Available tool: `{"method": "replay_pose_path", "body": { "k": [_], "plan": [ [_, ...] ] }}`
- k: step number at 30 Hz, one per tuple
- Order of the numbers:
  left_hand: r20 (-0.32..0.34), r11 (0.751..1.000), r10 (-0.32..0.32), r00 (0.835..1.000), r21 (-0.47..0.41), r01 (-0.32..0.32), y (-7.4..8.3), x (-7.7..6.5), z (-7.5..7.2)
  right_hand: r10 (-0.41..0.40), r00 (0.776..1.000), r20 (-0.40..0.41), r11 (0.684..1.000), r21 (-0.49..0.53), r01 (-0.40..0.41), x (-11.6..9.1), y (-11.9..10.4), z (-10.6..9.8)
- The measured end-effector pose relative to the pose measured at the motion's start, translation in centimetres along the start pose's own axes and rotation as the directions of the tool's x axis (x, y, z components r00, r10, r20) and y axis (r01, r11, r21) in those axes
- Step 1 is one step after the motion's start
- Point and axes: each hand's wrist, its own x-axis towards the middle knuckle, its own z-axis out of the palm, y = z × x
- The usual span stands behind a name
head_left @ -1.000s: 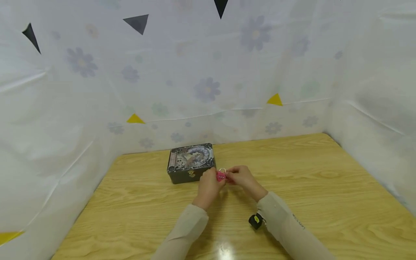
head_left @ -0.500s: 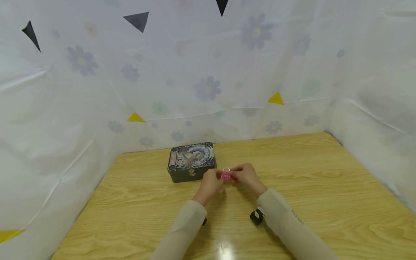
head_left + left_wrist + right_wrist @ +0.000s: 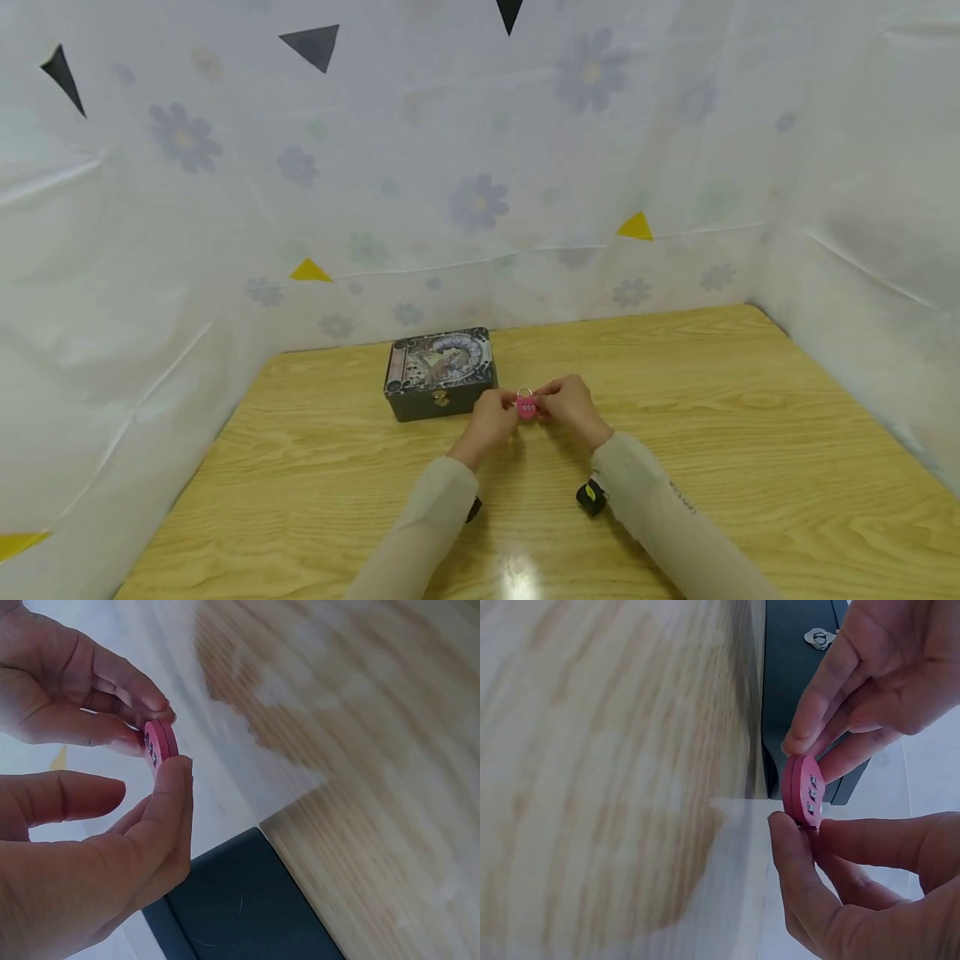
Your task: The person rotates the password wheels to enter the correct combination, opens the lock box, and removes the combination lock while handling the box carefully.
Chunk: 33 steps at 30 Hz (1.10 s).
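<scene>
A pink combination padlock [image 3: 527,407] with a silver shackle is held upright above the table, its number dials facing the person. My right hand [image 3: 570,408] pinches its right edge between thumb and fingers, as the right wrist view shows at the padlock [image 3: 804,789]. From the other side my left hand [image 3: 491,421] touches the padlock's edge with extended fingertips. In the left wrist view, the thumb of this left hand [image 3: 97,855] stands apart from the padlock. A dark tin box [image 3: 441,375] with a picture lid and a gold latch lies just behind the left hand, lid down.
The wooden table [image 3: 712,400] extends on both sides and in front of the hands. White flowered sheeting [image 3: 480,150] encloses it at the back and sides. Black wrist cameras, including one at the right sleeve [image 3: 591,497], hang below the wrists.
The padlock has moved slightly right and turned, its dials and shackle now showing more squarely. My left hand has shifted right with it, uncovering more of the padlock. The box has stayed put.
</scene>
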Motion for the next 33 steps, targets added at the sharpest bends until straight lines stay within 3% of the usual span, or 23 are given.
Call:
{"method": "replay_pose_path", "body": {
  "k": [8, 16, 21, 33],
  "plan": [
    [-0.008, 1.000, -0.012, 1.000, 0.027, 0.012, -0.3, 0.5, 0.4, 0.001, 1.000, 0.017, 0.992, -0.124, 0.001, -0.2, -0.2, 0.4],
    [0.059, 0.994, 0.011, 0.998, 0.112, -0.017, -0.5, 0.9, 0.8, -0.012, 0.999, 0.037, 0.974, -0.224, 0.019, -0.3, -0.1, 0.3],
    [0.066, 0.991, -0.002, 0.998, 0.133, -0.007, -0.4, 0.9, 1.0, -0.043, 0.999, 0.027, 0.953, -0.298, 0.049, -0.1, 0.1, 0.4],
    [0.079, 0.988, 0.000, 0.997, 0.151, -0.012, -0.1, 1.1, 1.1, -0.042, 0.998, 0.041, 0.941, -0.333, 0.053, -0.1, -0.1, 0.3]
  ]
}}
